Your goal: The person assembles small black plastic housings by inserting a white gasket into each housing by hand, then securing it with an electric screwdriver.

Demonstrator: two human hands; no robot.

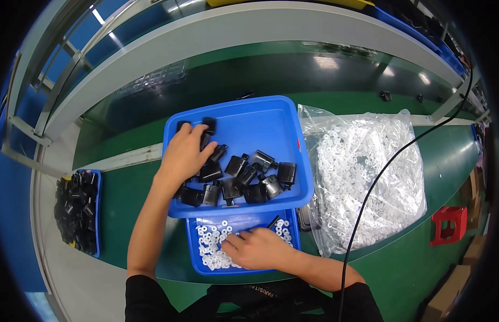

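My left hand (184,153) reaches into the left side of a large blue tray (244,110). Its thumb and fingers close around a small black bottle-shaped part (205,141), partly hidden by them. Another black part (209,123) is at the fingertips. Several more black parts with narrow necks (236,166) lie jumbled in that tray. Nearer to me, my right hand (257,249) is curled over a smaller blue tray (200,266) of small white rings (212,247). A thin black stick-like tool (273,221) sticks out from its grip; the fingertips are down among the rings.
A clear plastic bag (367,182) full of white rings lies at the right, with a black cable (375,180) hanging across it. At the left edge stands a blue bin (97,214) of black parts. A red stool (448,225) and cardboard boxes (448,292) are on the right.
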